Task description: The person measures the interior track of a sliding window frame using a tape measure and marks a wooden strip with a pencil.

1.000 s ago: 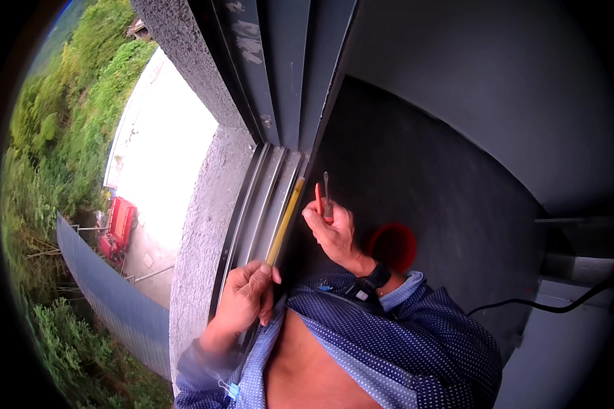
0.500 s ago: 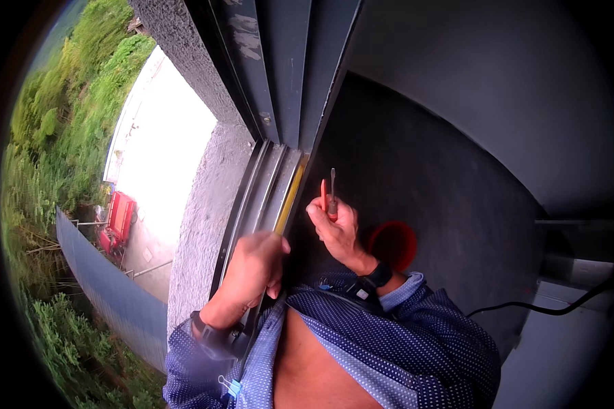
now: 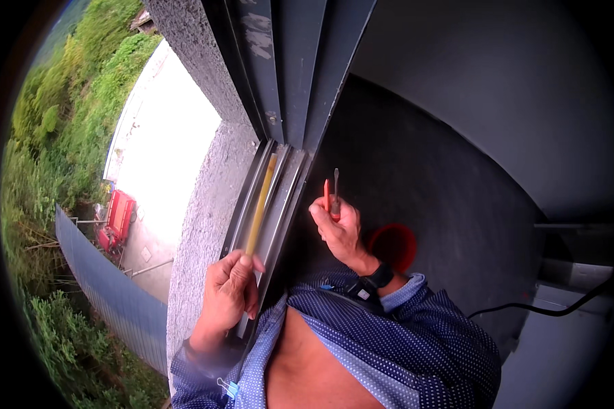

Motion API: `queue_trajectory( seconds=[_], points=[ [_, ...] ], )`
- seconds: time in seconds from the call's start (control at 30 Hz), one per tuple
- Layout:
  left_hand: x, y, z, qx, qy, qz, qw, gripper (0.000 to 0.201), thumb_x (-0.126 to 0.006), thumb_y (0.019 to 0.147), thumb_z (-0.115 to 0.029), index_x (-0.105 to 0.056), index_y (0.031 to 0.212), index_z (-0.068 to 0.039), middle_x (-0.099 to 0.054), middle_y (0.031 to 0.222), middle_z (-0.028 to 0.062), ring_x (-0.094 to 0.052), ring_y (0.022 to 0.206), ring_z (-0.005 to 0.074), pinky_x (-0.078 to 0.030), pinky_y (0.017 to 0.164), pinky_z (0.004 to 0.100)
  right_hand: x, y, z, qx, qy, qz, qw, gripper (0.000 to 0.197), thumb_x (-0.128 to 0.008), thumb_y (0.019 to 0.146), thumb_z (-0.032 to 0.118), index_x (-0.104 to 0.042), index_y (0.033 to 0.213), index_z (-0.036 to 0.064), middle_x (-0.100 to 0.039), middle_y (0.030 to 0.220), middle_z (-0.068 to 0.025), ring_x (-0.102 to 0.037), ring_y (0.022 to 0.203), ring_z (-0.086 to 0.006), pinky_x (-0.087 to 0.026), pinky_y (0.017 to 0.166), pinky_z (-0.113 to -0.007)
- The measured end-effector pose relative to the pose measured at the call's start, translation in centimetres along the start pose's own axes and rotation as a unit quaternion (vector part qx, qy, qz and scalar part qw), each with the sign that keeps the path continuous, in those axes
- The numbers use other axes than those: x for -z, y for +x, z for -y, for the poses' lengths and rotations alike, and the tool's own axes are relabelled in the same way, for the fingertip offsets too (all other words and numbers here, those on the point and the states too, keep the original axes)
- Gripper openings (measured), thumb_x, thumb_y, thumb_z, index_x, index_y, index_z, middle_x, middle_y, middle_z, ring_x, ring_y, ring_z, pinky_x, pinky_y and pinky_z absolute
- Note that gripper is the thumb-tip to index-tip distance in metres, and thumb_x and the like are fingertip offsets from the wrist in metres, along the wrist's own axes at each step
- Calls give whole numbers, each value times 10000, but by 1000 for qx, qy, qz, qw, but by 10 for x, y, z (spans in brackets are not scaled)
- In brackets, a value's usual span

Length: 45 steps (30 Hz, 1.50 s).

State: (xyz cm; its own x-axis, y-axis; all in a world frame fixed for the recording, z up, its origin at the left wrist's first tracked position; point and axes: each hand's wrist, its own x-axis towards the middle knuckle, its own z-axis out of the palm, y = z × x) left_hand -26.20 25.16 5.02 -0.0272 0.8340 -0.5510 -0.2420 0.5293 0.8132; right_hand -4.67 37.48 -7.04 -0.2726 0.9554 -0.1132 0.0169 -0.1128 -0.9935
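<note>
My left hand (image 3: 232, 286) is closed, thumb and fingers pinching the lower end of a long, flat yellow strip (image 3: 261, 204) that looks like a tape measure blade. The strip lies along the grooves of a metal window track (image 3: 286, 184), its far end close to the foot of the dark frame. My right hand (image 3: 341, 228), in the air right of the track, is closed around a flat-head screwdriver (image 3: 336, 184) and a slim orange-red pointed stick (image 3: 326, 194), perhaps a pencil. Both point upward, side by side. Whatever lies inside the left palm is hidden.
A dark ribbed metal frame (image 3: 290, 75) rises beyond the track. To its left runs a rough grey sill (image 3: 201, 184), with a red vehicle (image 3: 118, 218) far below outside. A red bucket (image 3: 393, 247) stands on the dark floor; a black cable (image 3: 546, 310) hangs at right.
My left hand has moved slightly left and nearer me. The yellow strip has shifted from the track's right edge to its left grooves. The right hand has barely moved.
</note>
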Motion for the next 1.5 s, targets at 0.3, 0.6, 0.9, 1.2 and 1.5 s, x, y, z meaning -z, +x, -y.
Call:
queue_trajectory(
  seconds=[0.3, 0.6, 0.9, 1.2, 1.5],
  points=[
    [5, -19, -1, 97, 77, -13, 992, 353, -443, 1151, -237, -616, 986, 23, -482, 491, 36, -462, 361, 126, -339, 378, 268, -4, 1, 3, 5, 7, 7, 1000, 269, -709, 1032, 261, -673, 945, 9, -575, 714, 13, -520, 660, -72, -436, 614, -270],
    [-11, 52, -5, 45, 77, -11, 996, 377, -450, 1151, -270, -609, 944, 2, -466, 488, 17, -402, 324, 125, -316, 336, 280, -6, 4, -2, 28, 8, 28, 999, 189, -703, 1038, 211, -665, 1012, 28, -572, 740, 50, -507, 580, -17, -417, 501, -201],
    [-9, 17, 4, -122, -5, -1, 993, 391, -470, 1153, -346, -606, 977, -24, -448, 484, 21, -403, 343, 102, -320, 344, 267, -1, 3, -4, 32, 5, 10, 999, 202, -708, 1038, 221, -663, 1016, 25, -571, 730, 50, -506, 572, -19, -414, 498, -206],
    [13, -9, 9, -5, 2, -42, 999, 380, -478, 1153, -323, -616, 991, -7, -491, 486, 45, -421, 331, 123, -336, 340, 281, -10, 4, -2, 34, 11, 31, 999, 214, -704, 1039, 232, -655, 991, 30, -567, 723, 51, -502, 575, -21, -409, 498, -208],
    [3, 13, -9, 61, 62, -36, 996, 329, -460, 1101, -225, -620, 932, 7, -495, 515, 36, -465, 351, 127, -337, 348, 276, -8, 2, 2, 5, 6, 19, 1000, 285, -695, 1044, 280, -673, 954, 11, -546, 710, 22, -490, 669, -64, -420, 610, -275]
  ],
)
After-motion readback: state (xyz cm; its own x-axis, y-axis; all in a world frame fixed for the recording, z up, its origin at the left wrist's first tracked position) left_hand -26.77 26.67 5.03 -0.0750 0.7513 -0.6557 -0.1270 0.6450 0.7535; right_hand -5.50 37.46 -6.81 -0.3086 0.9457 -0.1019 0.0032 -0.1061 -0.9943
